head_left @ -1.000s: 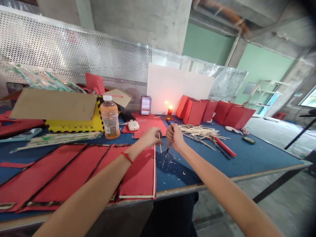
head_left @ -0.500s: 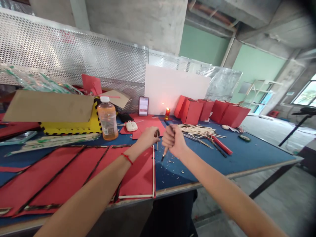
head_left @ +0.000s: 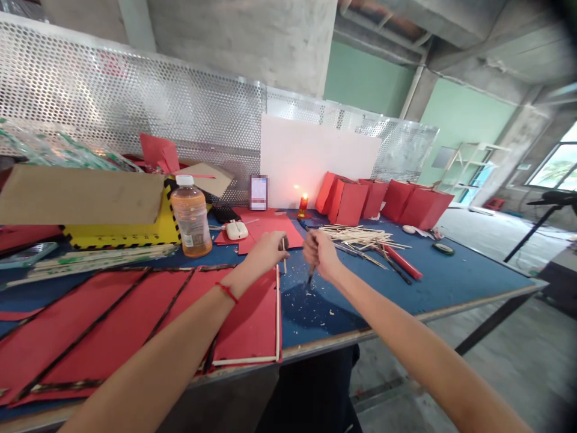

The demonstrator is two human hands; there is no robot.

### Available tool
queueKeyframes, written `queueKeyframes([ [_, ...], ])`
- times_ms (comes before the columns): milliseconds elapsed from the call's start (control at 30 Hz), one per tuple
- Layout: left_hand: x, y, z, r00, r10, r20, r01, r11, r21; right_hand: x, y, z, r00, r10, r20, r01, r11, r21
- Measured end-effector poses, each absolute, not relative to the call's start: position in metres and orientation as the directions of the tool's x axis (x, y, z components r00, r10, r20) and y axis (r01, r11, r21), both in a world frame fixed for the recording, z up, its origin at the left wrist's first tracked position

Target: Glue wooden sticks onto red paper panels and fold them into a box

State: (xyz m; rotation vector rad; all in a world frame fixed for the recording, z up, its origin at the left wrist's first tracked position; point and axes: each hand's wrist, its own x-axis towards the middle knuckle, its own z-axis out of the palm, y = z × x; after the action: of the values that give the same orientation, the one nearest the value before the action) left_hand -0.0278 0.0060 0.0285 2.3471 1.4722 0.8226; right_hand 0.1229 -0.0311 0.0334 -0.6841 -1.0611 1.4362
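My left hand [head_left: 274, 248], with a red string bracelet at the wrist, is closed round a thin wooden stick [head_left: 284, 264]. The stick's lower end points down beside the right edge of the red paper panel [head_left: 250, 319], which has pale and dark strips along its edges. To the right, my right hand [head_left: 319, 252] makes a fist round a slim tool [head_left: 311, 277] with a dark lower end; its exact kind is unclear. Small pale shavings [head_left: 331, 312] lie on the blue tabletop [head_left: 342, 288] below the hands.
A lit candle [head_left: 303, 205] burns behind the hands. Loose wooden sticks [head_left: 360, 237], a red cylinder [head_left: 403, 262] and a roll of tape [head_left: 443, 248] lie to the right. Red paper boxes [head_left: 349, 203] stand behind. A drink bottle [head_left: 191, 216], white case [head_left: 237, 230] and phone [head_left: 258, 193] are left.
My right hand has shifted slightly right, away from my left hand, and its tool now points more steeply down. My left hand still holds the stick. The view has turned slightly.
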Motion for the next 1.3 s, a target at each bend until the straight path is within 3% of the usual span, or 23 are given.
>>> queueKeyframes([
  [67, -0.028, 0.006, 0.029, 0.333, 0.895, 0.297, 0.741, -0.444, 0.505, 0.129, -0.031, 0.036, -0.024, 0.972, 0.235, -0.499, 0.192, -0.845],
  [167, -0.029, 0.007, 0.028, 0.354, 0.880, 0.318, 0.732, -0.472, 0.492, 0.130, -0.041, 0.035, -0.308, 0.935, 0.174, -0.560, -0.030, -0.828],
  [233, -0.028, 0.006, 0.028, 0.360, 0.869, 0.340, 0.730, -0.489, 0.478, 0.129, -0.045, 0.031, -0.492, 0.867, 0.078, -0.456, -0.180, -0.871],
  [300, -0.028, 0.004, 0.030, 0.346, 0.876, 0.335, 0.733, -0.475, 0.486, 0.131, -0.041, 0.029, -0.394, 0.917, 0.060, -0.451, -0.136, -0.882],
  [367, -0.027, 0.002, 0.032, 0.330, 0.893, 0.306, 0.735, -0.447, 0.510, 0.135, -0.036, 0.033, -0.142, 0.981, 0.136, -0.481, 0.051, -0.875],
  [433, -0.026, 0.000, 0.034, 0.333, 0.897, 0.292, 0.735, -0.441, 0.515, 0.135, -0.037, 0.038, -0.061, 0.973, 0.224, -0.494, 0.165, -0.854],
  [500, -0.025, 0.000, 0.034, 0.344, 0.887, 0.308, 0.735, -0.458, 0.500, 0.130, -0.047, 0.039, -0.222, 0.949, 0.224, -0.538, 0.073, -0.840],
  [567, -0.025, 0.000, 0.034, 0.352, 0.876, 0.329, 0.736, -0.476, 0.482, 0.126, -0.057, 0.035, -0.469, 0.874, 0.127, -0.479, -0.131, -0.868],
  [633, -0.025, 0.000, 0.034, 0.346, 0.878, 0.332, 0.738, -0.473, 0.481, 0.129, -0.054, 0.030, -0.541, 0.841, 0.013, -0.397, -0.241, -0.885],
  [733, -0.025, 0.000, 0.035, 0.332, 0.895, 0.299, 0.751, -0.442, 0.490, 0.148, -0.032, 0.029, -0.218, 0.976, -0.023, -0.480, -0.128, -0.868],
  [800, -0.025, 0.000, 0.035, 0.336, 0.897, 0.287, 0.751, -0.439, 0.493, 0.157, -0.025, 0.034, -0.105, 0.994, 0.037, -0.492, -0.020, -0.870],
  [900, -0.024, 0.001, 0.034, 0.353, 0.887, 0.297, 0.749, -0.458, 0.479, 0.148, -0.042, 0.038, -0.192, 0.973, 0.131, -0.566, -0.001, -0.825],
  [1033, -0.025, 0.001, 0.034, 0.358, 0.878, 0.316, 0.754, -0.472, 0.457, 0.127, -0.058, 0.026, -0.402, 0.915, 0.036, -0.516, -0.194, -0.834],
  [1133, -0.026, 0.000, 0.035, 0.342, 0.895, 0.285, 0.757, -0.442, 0.482, 0.140, -0.032, 0.024, -0.176, 0.982, -0.061, -0.550, -0.150, -0.822],
  [1200, -0.025, 0.000, 0.037, 0.336, 0.904, 0.265, 0.760, -0.426, 0.490, 0.153, -0.015, 0.028, -0.032, 0.999, -0.009, -0.549, -0.025, -0.835],
  [1300, -0.024, -0.001, 0.038, 0.346, 0.902, 0.257, 0.762, -0.430, 0.485, 0.154, -0.014, 0.033, -0.093, 0.990, 0.107, -0.541, 0.040, -0.840],
])
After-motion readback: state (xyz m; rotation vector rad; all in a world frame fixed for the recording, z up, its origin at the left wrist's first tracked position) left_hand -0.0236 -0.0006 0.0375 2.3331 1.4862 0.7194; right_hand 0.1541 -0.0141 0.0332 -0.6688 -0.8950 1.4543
